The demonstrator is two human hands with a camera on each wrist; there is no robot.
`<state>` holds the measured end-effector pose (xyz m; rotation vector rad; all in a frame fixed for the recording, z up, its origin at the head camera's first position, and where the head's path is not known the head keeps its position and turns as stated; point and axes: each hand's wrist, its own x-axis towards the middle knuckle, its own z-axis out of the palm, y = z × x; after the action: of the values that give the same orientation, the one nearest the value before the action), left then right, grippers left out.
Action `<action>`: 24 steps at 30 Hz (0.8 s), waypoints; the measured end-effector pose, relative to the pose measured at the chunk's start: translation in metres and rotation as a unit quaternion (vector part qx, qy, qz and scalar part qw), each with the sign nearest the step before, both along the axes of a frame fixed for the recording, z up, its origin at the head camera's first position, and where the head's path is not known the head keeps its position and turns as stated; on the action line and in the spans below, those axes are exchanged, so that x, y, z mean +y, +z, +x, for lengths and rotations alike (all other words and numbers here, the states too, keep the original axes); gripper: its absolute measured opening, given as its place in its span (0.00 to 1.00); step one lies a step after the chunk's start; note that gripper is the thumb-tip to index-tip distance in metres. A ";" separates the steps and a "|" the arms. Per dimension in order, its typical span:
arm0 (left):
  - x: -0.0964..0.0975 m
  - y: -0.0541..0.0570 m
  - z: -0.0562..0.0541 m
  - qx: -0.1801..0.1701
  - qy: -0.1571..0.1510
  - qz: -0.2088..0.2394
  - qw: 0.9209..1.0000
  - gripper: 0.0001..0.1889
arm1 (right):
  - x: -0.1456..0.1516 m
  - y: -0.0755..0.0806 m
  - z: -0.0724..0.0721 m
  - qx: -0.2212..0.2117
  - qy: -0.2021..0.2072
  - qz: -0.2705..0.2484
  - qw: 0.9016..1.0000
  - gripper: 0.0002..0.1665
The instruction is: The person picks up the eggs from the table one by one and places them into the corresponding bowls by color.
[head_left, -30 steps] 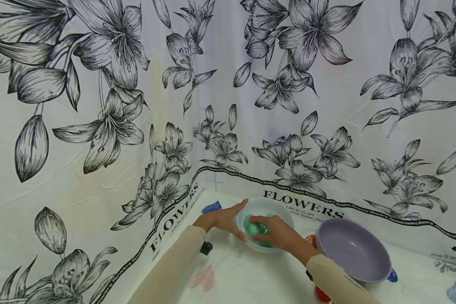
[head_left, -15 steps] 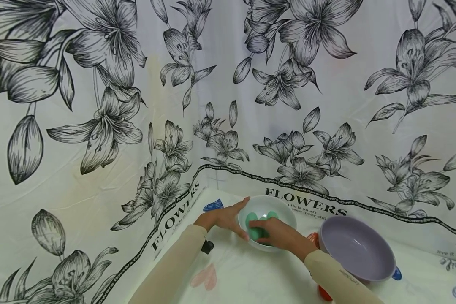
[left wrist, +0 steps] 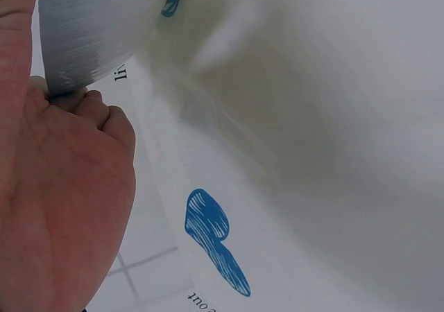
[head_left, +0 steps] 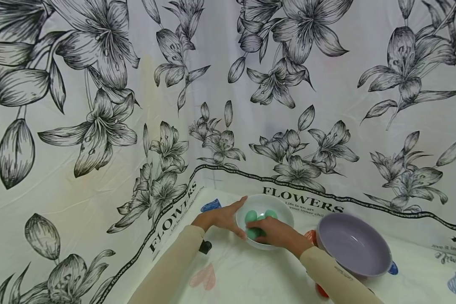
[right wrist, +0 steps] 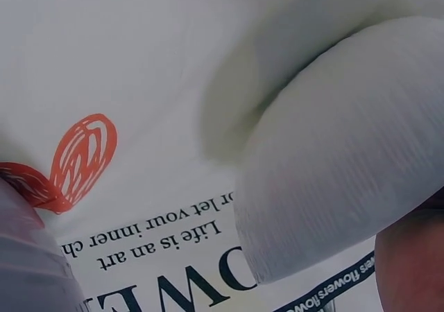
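A white bowl (head_left: 283,207) stands near the corner in the head view, with several green egg-shaped pieces inside. My left hand (head_left: 225,217) holds its left side, thumb and fingers spread along the rim. In the left wrist view the fingers of that left hand (left wrist: 76,180) bend at the edge of the bowl (left wrist: 104,28). My right hand (head_left: 275,231) reaches in over the near right rim, its fingers curled around a green egg (head_left: 253,233) low in the bowl. Other green eggs (head_left: 251,216) lie just beyond those fingers. The right wrist view shows mostly the bowl's outer wall (right wrist: 340,166).
A larger purple bowl (head_left: 353,242) stands to the right, close to my right forearm. Flower-printed cloth (head_left: 228,84) rises behind and to the left. A small black item (head_left: 205,246) is beside my left wrist. The white tablecloth (head_left: 247,278) bears printed hearts and lettering.
My right fingers have sunk lower in the white bowl, and more of the green eggs shows beyond them. The left hand keeps its hold on the bowl. The head view has shifted slightly.
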<state>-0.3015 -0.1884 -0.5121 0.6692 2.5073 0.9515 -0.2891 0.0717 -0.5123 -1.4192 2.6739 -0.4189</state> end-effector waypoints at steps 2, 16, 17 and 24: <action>0.002 0.000 0.000 -0.003 -0.003 0.003 1.000 0.78 | 0.003 -0.001 0.000 0.000 -0.004 -0.001 1.000 0.29; 0.009 0.004 0.003 -0.019 0.008 0.004 1.000 0.79 | 0.109 0.033 0.025 -0.080 -0.129 -0.100 0.983 0.65; 0.008 0.005 0.003 -0.021 0.012 0.005 1.000 0.79 | 0.124 0.038 0.026 -0.080 -0.142 -0.104 0.981 0.70; 0.000 0.007 0.002 -0.019 0.008 0.011 1.000 0.80 | 0.238 0.056 0.031 -0.060 -0.201 -0.117 0.971 0.86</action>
<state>-0.2994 -0.1879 -0.5047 0.6326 2.4761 0.9902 -0.2582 0.3093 -0.4565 -0.8459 2.8794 -0.8460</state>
